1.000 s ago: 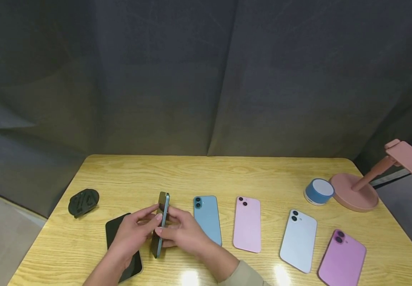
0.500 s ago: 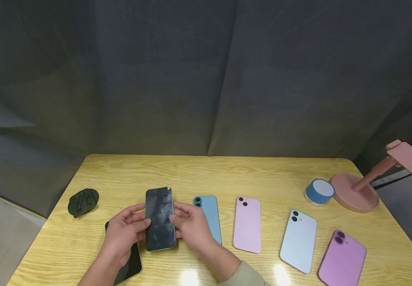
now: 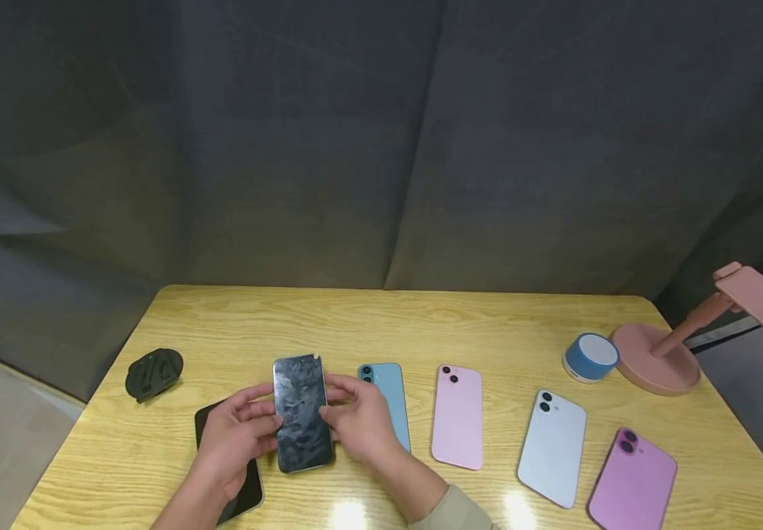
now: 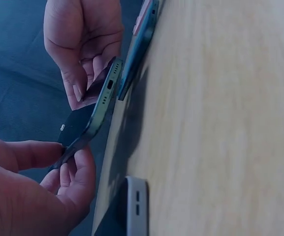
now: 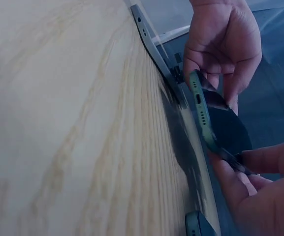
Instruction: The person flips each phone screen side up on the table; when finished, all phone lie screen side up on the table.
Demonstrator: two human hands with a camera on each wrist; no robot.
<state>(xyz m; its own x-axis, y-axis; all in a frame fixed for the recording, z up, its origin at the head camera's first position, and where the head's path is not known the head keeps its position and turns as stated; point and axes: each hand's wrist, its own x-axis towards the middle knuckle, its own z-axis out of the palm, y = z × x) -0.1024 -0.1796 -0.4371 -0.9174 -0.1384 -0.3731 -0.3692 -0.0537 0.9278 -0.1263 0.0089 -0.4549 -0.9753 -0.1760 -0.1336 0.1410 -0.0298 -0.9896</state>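
A smartphone (image 3: 303,416) with a dark, smudged screen faces up between both hands, raised off the table. My left hand (image 3: 235,434) pinches its left edge, thumb on the screen side and fingers beneath. On the opposite edge, my right hand (image 3: 363,418) grips it the same way. The left wrist view shows the phone's green frame (image 4: 102,102) with its charging port, apart from the wood below. Partly under my left hand lies a black-screened phone (image 3: 246,492). Beside my right hand, a blue phone (image 3: 391,401) lies back up, partly covered by that hand.
To the right lie a pink phone (image 3: 458,419), a white phone (image 3: 552,447) and a purple phone (image 3: 634,482), backs up. A blue-and-white cylinder (image 3: 591,357) stands by a pink phone stand (image 3: 659,358). A dark folded object (image 3: 154,374) lies at left on the wooden table (image 3: 328,316).
The held phone was edge-on a second ago; it has turned so its screen faces up. Since half a second ago it has shifted slightly down and right. Both hands keep their hold.
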